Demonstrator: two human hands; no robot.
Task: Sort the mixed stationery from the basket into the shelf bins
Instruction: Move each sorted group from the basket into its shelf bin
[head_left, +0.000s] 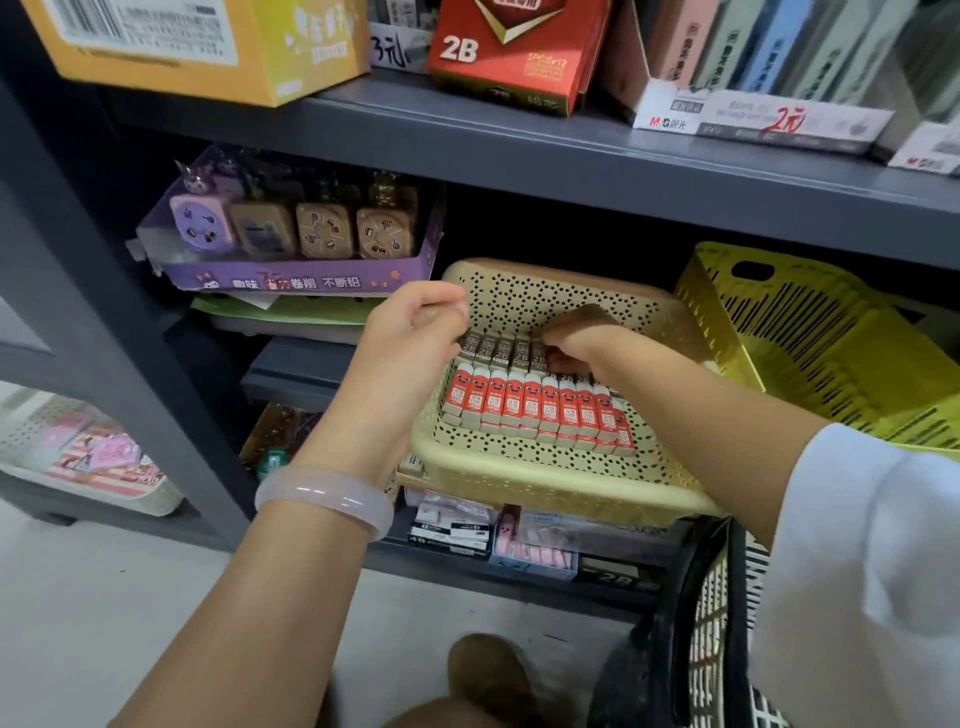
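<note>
Right hand (574, 340) pinches a dark 2B eraser (538, 358) in the beige bin (545, 478); left hand (410, 332), fingers curled, holds nothing visible.

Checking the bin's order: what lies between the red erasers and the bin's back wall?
Head view: a row of grey 2B erasers, the right hand on its end.
</note>
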